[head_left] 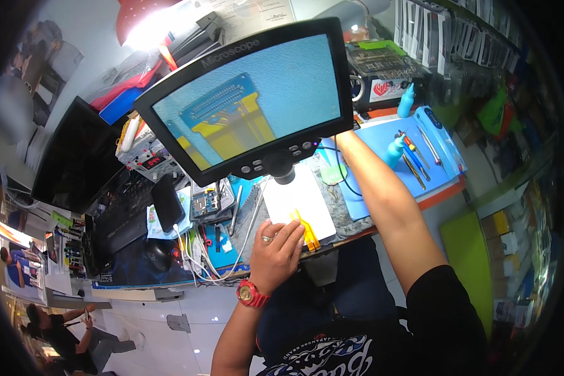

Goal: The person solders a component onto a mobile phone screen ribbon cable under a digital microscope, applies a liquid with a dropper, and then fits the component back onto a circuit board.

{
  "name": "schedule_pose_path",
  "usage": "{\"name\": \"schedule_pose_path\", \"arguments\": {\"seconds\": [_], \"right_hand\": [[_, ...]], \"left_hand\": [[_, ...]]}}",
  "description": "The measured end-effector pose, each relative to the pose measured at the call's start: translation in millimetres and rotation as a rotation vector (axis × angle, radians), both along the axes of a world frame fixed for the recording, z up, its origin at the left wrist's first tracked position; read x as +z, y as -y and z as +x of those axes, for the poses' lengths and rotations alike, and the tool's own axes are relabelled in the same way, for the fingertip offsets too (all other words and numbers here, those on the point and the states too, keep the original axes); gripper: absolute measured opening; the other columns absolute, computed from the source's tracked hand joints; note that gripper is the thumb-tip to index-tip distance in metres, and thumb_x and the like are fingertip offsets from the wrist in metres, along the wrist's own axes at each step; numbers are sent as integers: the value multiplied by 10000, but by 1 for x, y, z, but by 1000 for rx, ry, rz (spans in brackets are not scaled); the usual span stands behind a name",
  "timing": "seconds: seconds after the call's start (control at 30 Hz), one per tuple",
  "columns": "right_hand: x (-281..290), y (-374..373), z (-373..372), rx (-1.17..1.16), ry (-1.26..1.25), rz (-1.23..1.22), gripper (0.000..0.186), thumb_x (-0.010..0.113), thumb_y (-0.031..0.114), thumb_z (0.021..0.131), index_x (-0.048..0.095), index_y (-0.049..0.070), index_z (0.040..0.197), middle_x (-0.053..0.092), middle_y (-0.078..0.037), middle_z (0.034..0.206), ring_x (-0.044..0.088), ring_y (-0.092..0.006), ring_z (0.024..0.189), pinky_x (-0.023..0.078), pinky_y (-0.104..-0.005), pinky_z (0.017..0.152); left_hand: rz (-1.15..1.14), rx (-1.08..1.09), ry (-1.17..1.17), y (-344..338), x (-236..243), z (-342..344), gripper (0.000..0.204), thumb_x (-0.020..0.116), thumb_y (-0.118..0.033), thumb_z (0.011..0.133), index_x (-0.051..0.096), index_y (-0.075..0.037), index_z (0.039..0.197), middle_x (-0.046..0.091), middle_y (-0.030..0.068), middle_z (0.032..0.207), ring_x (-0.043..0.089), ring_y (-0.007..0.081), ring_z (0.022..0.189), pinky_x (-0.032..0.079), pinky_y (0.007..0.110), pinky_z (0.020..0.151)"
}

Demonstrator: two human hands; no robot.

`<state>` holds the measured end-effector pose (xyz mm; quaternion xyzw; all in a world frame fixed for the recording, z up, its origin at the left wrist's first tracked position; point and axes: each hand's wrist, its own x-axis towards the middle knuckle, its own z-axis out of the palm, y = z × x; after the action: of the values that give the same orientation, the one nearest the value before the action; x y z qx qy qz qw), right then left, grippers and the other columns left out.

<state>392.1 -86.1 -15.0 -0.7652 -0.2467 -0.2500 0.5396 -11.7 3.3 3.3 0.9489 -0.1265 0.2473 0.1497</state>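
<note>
My left hand (276, 254), a red watch on its wrist, lies palm down with outstretched fingers over a white sheet (288, 198). Its fingertips touch the edge of a yellow flex cable (305, 229) near the sheet's front edge. Above it hangs a microscope (283, 175) with a large black-framed screen (250, 103), which shows an enlarged yellow and blue cable end with rows of contacts. My right arm reaches forward past the screen's right side; only a little of my right hand (343, 139) shows, its fingers hidden behind the screen.
On the right, a blue mat (373, 199) carries tweezers (413, 172) and a light-blue bottle (394, 152). To the left lie a black phone (168, 203), a circuit board (205, 203), white cables (185, 250), a mouse (158, 255) and a dark monitor (75, 160). A lit red lamp (131, 22) stands behind.
</note>
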Motion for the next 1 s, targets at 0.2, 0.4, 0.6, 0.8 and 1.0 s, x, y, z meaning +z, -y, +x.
{"name": "schedule_pose_path", "arguments": {"seconds": [0.2, 0.4, 0.6, 0.8, 1.0], "right_hand": [[3, 14, -5, 39, -23, -15, 303, 624, 283, 977, 741, 4, 986, 767, -202, 840, 757, -300, 775, 553, -450, 685], [3, 17, -5, 76, -40, -15, 305, 624, 285, 980, 744, 5, 999, 769, -200, 850, 752, -290, 784, 550, -447, 695], [8, 17, -7, 216, -144, 83, 307, 624, 286, 983, 746, 6, 1011, 771, -199, 860, 747, -279, 792, 547, -444, 704], [-11, -4, 29, 82, -120, 145, 243, 703, 259, 904, 741, 20, 928, 747, -231, 823, 757, -341, 746, 567, -445, 669], [19, 0, -5, -18, -212, -8, 249, 730, 265, 838, 717, 18, 808, 716, -238, 756, 762, -409, 757, 576, -471, 650]], "left_hand": [[-13, -18, 16, 0, -1, 1, 283, 744, -148, 982, 761, -69, 1253, 748, 49, 1316, 683, 252, 1126, 449, 511, 1159], [-23, -14, 15, 0, 0, 0, 284, 740, -147, 985, 758, -77, 1259, 750, 40, 1309, 676, 254, 1134, 463, 515, 1149], [-4, -9, 11, 0, -2, 1, 297, 746, -145, 978, 759, -59, 1262, 747, 55, 1325, 683, 256, 1126, 434, 511, 1170], [18, -11, -8, 5, -5, 6, 283, 740, -143, 984, 772, -68, 1255, 754, 49, 1315, 680, 260, 1154, 425, 539, 1180], [26, 5, -43, 7, -3, 4, 246, 695, -109, 1016, 767, -62, 1247, 753, 84, 1305, 658, 297, 1220, 397, 541, 1210]]}}
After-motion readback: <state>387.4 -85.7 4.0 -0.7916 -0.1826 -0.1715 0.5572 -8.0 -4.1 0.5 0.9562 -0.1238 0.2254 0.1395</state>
